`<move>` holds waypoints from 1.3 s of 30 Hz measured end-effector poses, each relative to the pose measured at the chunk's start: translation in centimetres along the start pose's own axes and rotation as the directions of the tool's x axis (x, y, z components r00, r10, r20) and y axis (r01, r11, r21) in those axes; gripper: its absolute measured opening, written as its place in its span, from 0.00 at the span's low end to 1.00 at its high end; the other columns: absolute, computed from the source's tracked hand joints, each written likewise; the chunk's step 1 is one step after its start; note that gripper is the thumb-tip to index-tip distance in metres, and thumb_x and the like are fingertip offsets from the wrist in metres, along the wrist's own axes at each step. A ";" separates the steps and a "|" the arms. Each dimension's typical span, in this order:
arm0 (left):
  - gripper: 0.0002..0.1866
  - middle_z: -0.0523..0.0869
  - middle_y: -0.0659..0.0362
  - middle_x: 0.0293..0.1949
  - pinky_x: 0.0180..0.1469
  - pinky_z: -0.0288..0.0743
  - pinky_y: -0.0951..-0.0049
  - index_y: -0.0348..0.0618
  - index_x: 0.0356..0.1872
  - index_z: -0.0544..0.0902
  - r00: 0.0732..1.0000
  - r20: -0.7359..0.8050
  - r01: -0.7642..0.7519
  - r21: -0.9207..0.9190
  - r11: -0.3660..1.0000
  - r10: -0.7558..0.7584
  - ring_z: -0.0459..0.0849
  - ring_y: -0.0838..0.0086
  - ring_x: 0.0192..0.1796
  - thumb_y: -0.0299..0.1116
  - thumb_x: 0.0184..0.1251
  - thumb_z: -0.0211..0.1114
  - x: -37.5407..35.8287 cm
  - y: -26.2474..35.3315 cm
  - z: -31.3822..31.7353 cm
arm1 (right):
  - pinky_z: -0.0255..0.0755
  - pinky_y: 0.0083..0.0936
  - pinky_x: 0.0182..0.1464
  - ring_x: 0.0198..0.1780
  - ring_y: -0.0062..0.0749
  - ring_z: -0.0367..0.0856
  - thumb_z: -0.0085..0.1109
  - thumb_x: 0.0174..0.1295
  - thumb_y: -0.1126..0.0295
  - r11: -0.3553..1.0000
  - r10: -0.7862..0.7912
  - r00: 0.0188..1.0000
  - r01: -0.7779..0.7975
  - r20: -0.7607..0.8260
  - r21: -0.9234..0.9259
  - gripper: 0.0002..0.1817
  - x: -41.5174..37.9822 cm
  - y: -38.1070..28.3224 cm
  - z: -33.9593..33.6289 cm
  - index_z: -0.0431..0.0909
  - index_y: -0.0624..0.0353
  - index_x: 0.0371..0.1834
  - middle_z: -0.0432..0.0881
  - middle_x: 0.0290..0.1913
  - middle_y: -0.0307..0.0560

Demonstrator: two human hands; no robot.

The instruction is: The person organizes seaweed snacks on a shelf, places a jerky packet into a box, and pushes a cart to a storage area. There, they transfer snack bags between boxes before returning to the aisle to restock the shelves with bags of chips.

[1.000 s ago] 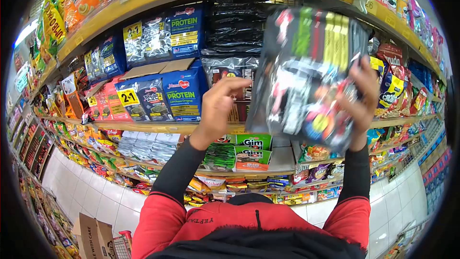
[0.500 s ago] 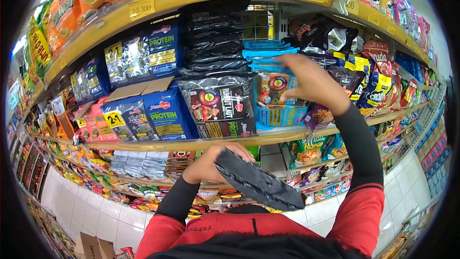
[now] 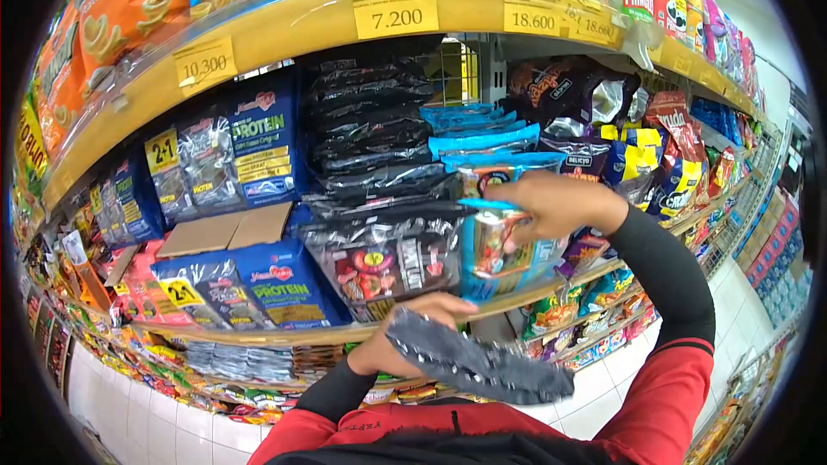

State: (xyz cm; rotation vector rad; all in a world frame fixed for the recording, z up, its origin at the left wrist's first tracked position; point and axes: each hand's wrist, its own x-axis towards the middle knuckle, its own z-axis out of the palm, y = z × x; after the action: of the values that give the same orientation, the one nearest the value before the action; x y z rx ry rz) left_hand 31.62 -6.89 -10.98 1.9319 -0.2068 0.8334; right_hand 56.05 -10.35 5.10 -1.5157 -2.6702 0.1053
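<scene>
My left hand (image 3: 413, 327) is below the shelf's front edge, its fingers closed around one end of a long, folded dark cloth (image 3: 482, 366) with pale specks. The cloth's other end points to the lower right. My right hand (image 3: 556, 211) is at the front blue snack packet (image 3: 508, 271), its fingers and thumb closed at the upper part of the packet. More blue packets (image 3: 487, 139) lie stacked behind it. To the left, black seaweed snack packets (image 3: 396, 258) stand at the front, with a tall pile of black packets (image 3: 370, 112) behind.
Above runs a yellow shelf edge with price tags (image 3: 395, 15) and chip bags. Blue protein snack boxes (image 3: 280, 280) stand left, with a cardboard flap (image 3: 224, 232) on top. Dark and yellow snack bags (image 3: 637, 155) fill the right. Lower shelves hold more packets above a tiled floor (image 3: 138, 396).
The view has moved closer to the shelf. My right hand has come down from over the blue stack and closed on the front blue packet. My left hand still holds the cloth.
</scene>
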 end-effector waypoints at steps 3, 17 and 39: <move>0.19 0.72 0.44 0.60 0.58 0.67 0.61 0.38 0.37 0.79 0.984 0.143 0.103 0.017 0.995 -0.104 0.74 0.58 0.59 0.32 0.43 0.75 0.7 0.2 0.3 | 0.70 0.41 0.44 0.43 0.56 0.78 0.68 0.47 0.55 0.999 0.006 1.000 -0.007 0.030 0.038 0.33 0.5 -0.2 -0.5 0.69 0.63 0.53 0.80 0.38 0.61; 0.18 0.62 0.38 0.66 0.63 0.62 0.58 0.39 0.35 0.77 0.994 0.056 0.090 0.052 0.995 -0.093 0.64 0.52 0.67 0.38 0.47 0.72 3.9 -0.6 1.1 | 0.65 0.34 0.57 0.54 0.52 0.71 0.72 0.40 0.55 0.991 -0.127 0.976 0.134 0.175 -0.030 0.40 8.9 7.1 -3.6 0.67 0.63 0.56 0.73 0.52 0.61; 0.19 0.64 0.38 0.64 0.65 0.59 0.53 0.40 0.34 0.76 0.994 -0.030 0.104 -0.001 0.995 -0.104 0.62 0.50 0.68 0.35 0.45 0.75 3.6 -0.4 1.8 | 0.64 0.35 0.58 0.60 0.51 0.68 0.73 0.33 0.53 0.998 -0.029 0.923 0.003 0.384 0.068 0.59 8.9 6.1 -4.1 0.45 0.66 0.66 0.67 0.58 0.68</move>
State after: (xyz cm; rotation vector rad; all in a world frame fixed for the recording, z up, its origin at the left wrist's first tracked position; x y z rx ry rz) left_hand 35.36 -7.51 -9.49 1.9121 -0.0873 0.7930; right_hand 57.07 0.52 8.88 -1.5949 -2.9334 0.5408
